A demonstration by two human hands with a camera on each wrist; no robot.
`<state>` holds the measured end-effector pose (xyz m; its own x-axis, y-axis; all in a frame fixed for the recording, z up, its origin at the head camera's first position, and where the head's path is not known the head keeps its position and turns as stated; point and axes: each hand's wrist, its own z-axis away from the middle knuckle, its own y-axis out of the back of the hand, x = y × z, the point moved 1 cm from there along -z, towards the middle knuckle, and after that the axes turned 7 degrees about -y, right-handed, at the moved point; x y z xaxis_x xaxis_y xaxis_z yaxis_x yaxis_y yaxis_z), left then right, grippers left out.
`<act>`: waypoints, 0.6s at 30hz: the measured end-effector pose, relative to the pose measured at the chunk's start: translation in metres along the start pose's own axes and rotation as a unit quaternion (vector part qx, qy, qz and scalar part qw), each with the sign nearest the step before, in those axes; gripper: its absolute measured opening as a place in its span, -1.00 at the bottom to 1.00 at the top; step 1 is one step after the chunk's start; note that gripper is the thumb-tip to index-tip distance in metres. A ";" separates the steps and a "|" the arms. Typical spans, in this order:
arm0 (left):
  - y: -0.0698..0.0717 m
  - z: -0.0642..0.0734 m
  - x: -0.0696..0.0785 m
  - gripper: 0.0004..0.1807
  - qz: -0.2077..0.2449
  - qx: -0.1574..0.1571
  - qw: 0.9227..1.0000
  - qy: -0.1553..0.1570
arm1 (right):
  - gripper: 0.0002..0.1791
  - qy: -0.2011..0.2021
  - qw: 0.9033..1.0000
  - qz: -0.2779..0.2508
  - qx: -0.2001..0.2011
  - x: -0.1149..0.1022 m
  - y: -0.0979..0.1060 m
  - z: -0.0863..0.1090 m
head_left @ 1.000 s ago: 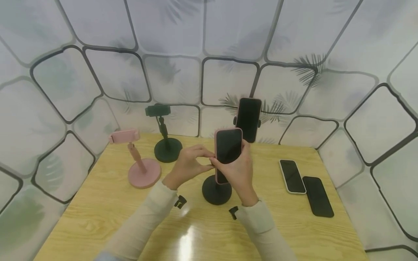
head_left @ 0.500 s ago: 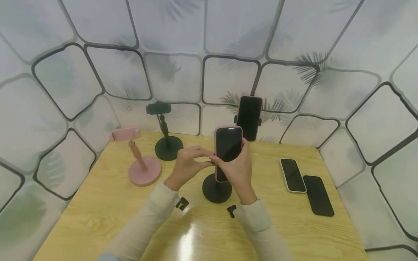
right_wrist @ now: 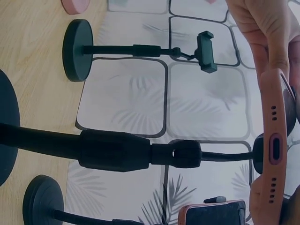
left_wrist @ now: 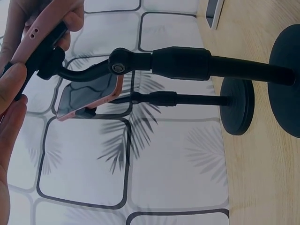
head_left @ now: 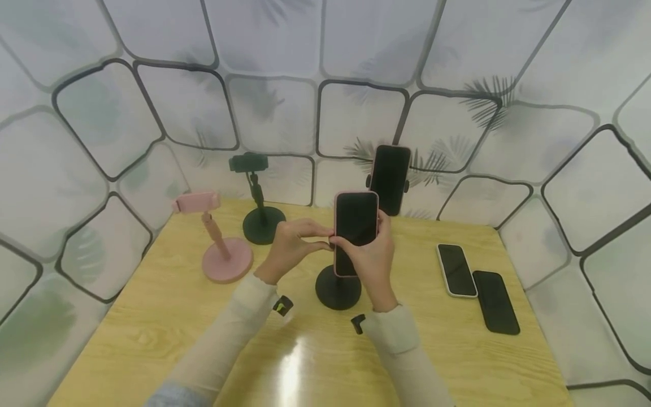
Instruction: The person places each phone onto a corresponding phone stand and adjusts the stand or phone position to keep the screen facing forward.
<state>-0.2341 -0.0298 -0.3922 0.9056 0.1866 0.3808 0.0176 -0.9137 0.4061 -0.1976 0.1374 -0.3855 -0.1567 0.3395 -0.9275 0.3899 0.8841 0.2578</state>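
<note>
In the head view a smartphone [head_left: 357, 217] in a pink case stands upright at the top of a black phone stand [head_left: 338, 289]. My right hand [head_left: 377, 260] grips it from the right, thumb across the screen. On the phone's left side, the thumb and index finger of my left hand [head_left: 292, 249] pinch the edge of the stand's clamp. The left wrist view shows the clamp behind the phone and the stand's jointed neck [left_wrist: 180, 63]. Side buttons on the pink case [right_wrist: 273, 140] face the right wrist camera.
Behind stands another black stand holding a phone [head_left: 390, 180]. A pink stand [head_left: 227, 260] and a dark green stand [head_left: 264, 225], both without phones, are at left. A white-edged phone [head_left: 456, 270] and a black phone [head_left: 496, 302] lie on the wooden table [head_left: 244, 362] at right.
Both hands keep their hold at the phone and clamp. The glare on the screen is gone, and the whole head view has shifted slightly upward.
</note>
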 end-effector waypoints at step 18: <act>0.009 -0.002 0.000 -0.71 0.025 -0.036 0.998 0.049 | 0.07 0.094 0.991 0.078 0.050 0.001 -0.011 0.004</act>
<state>-0.2350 -0.0378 -0.3869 0.8589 0.1787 0.4800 -0.0605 -0.8952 0.4414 -0.1988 0.1269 -0.3901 -0.2511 0.5315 -0.8090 0.5091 0.7833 0.3567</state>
